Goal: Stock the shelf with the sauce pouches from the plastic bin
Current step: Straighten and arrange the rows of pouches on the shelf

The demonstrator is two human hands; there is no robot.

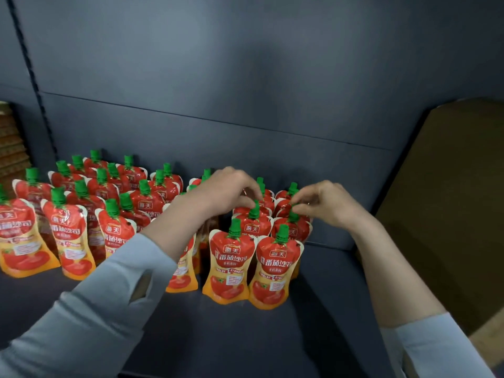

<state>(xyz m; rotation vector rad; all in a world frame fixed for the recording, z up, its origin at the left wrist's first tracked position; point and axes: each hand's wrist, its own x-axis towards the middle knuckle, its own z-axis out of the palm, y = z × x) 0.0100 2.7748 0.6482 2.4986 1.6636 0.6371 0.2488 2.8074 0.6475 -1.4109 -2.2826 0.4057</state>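
Note:
Several red-and-yellow sauce pouches with green caps stand upright on the dark shelf. One group fills the left side. Two short rows stand in the middle, their front pouches side by side. My left hand reaches over the left row and pinches the green cap of a pouch behind the front ones. Over the right row, my right hand pinches the green cap of another pouch. The plastic bin is not in view.
The shelf's dark back panel rises behind the pouches. A brown cardboard panel closes the right side. Stacked yellowish packages show at the far left edge. Bare shelf surface lies in front of and to the right of the pouches.

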